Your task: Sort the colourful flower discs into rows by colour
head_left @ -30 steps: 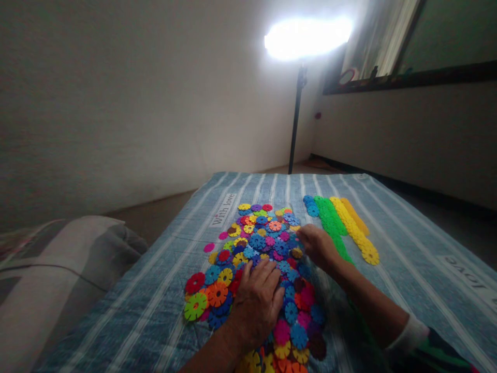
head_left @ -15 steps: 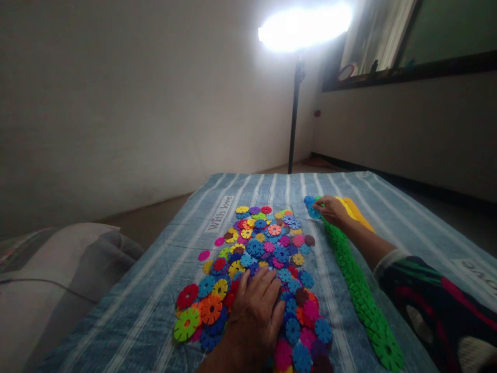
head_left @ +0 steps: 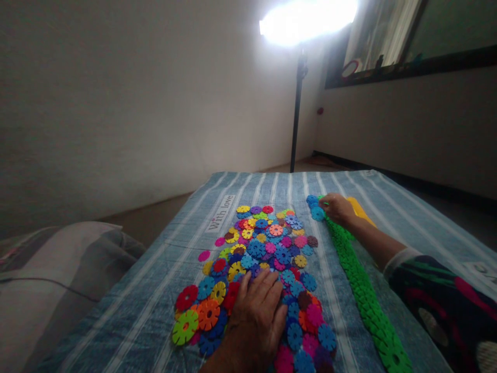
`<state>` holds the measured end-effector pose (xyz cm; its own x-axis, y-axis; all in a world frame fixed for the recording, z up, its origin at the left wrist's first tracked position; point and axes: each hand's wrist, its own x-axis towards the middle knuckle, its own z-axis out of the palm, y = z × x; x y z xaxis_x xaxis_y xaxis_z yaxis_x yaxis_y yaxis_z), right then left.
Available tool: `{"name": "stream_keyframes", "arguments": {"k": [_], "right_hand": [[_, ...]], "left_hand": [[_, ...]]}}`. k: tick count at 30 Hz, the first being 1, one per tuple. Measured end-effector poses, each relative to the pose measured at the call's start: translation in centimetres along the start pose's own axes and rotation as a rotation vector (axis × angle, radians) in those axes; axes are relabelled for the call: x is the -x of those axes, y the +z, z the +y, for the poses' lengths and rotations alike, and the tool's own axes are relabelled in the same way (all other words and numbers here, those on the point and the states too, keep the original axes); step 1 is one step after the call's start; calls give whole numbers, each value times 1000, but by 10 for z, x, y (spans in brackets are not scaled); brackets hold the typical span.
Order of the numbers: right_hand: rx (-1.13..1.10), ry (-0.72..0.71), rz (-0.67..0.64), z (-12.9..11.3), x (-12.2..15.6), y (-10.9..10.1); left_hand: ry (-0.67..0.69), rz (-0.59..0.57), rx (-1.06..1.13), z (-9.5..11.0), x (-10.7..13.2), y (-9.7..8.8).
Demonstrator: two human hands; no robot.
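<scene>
Here, a person handles toothed plastic discs spread over a striped bedsheet [head_left: 155, 311].
L hand [head_left: 258, 316] lies palm down, fingers spread, on the near part of the mixed-colour disc pile [head_left: 267, 243], gripping nothing. R hand [head_left: 338, 208] reaches far right, fingers curled over the blue discs [head_left: 313, 206] at the far end of the green row [head_left: 361, 290]; can't tell if it pinches one. A yellow-orange row [head_left: 359, 210] shows just beyond the wrist. Step in hand, prob.: setting a blue disc w/ its like, beside the rows. Lifting another from the pile would call for a fingertip pinch, as the discs lie flat & overlap. No box or tray in view; all discs lie loose on the sheet.
</scene>
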<state>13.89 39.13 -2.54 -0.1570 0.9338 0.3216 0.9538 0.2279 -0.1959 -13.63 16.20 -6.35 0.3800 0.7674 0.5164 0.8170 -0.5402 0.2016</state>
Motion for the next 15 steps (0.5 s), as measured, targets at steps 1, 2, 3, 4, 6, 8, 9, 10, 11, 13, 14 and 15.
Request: {"name": "stream_keyframes", "arguments": {"k": [1, 2, 3, 4, 6, 8, 9, 10, 11, 13, 14, 15], "right_hand": [[7, -11, -7, -3, 1, -1], [11, -26, -18, -6, 3, -3], [11, -45, -31, -12, 5, -4], [7, -68, -44, -18, 7, -4], [-13, -132, -80, -35, 14, -5], [-42, -212, -125, -56, 22, -5], [-59, -256, -148, -68, 27, -5], [-77, -300, -168, -78, 31, -4], [-97, -347, -185, -88, 36, -3], [-133, -433, -218, -106, 44, 1], [-136, -460, -237, -113, 48, 3], [-129, -477, -257, -118, 52, 5]], "left_hand": [[-4, -5, 6, 0, 0, 0], [-8, -9, 11, 1, 0, 0], [-11, -11, 13, 1, 1, 0], [-14, -11, 12, 1, 1, 0], [-15, -10, 6, 2, 1, 0], [-17, -10, -3, 2, 1, 0], [-17, -12, -6, 2, 1, 1], [-17, -14, -10, 2, 1, 2], [-16, -13, -14, 1, 2, 3], [-11, -1, -18, 0, 2, 6], [-9, 4, -16, 0, 2, 7], [-9, 7, -14, 0, 3, 8]]}}
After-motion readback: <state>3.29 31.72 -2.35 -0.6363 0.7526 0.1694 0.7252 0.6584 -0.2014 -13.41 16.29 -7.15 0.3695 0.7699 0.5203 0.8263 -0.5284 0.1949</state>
